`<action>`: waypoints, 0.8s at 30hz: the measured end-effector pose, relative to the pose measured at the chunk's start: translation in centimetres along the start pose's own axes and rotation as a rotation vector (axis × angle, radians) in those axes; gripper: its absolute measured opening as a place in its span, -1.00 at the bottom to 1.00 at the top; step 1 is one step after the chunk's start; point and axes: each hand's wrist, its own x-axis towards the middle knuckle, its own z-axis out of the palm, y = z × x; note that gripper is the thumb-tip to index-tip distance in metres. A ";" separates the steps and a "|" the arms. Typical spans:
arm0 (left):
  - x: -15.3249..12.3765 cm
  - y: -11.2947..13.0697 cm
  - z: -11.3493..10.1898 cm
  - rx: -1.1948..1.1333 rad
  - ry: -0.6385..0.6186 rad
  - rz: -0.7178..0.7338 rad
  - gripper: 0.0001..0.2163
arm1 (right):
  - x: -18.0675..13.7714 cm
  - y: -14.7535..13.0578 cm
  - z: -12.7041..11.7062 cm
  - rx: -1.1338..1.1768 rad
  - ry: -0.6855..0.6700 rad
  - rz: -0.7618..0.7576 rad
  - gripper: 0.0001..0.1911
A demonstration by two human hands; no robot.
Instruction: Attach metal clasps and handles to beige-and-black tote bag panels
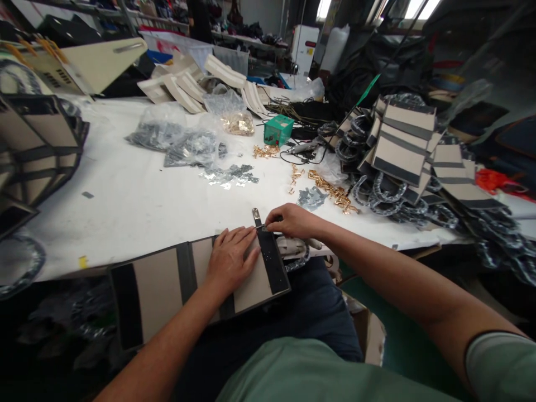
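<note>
A beige bag panel point(157, 290) with black strips lies open across the table's front edge and my lap. My left hand point(232, 258) rests flat on its right part, fingers stretched toward a black strip point(271, 259). At the top of that strip, a short black tab with a metal fitting point(256, 214) sticks up. My right hand point(287, 220) is closed in a pinch at the strip's upper end, on a thin metal piece point(260, 226) whose exact kind I cannot make out. A plastic-wrapped handle point(299, 261) shows under the panel's right side.
Gold-coloured metal fittings point(333, 190) and flat grey metal plates point(312, 197) lie ahead. Behind them stands a green box point(278, 129) near a cabled hand tool point(302, 148). Stacked bag pieces point(402, 142) fill the right; more bag panels point(37, 145) stand left. Plastic bags point(159, 128) lie farther back.
</note>
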 end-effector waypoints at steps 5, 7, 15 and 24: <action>-0.1 -0.2 0.4 -0.053 0.021 -0.028 -0.58 | 2.9 -0.1 1.8 -0.160 -0.046 -0.001 -0.84; -0.1 -0.3 0.4 -0.062 0.020 -0.038 -0.57 | 3.1 0.3 1.8 -0.227 -0.019 -0.022 -0.85; -0.1 -0.2 0.2 -0.073 0.035 -0.034 -0.60 | 2.9 0.6 2.7 -0.535 0.093 -0.030 -0.86; 1.6 1.4 -0.1 -0.133 0.127 -0.211 -0.79 | 0.9 0.3 -0.4 -0.005 0.505 -0.174 -0.64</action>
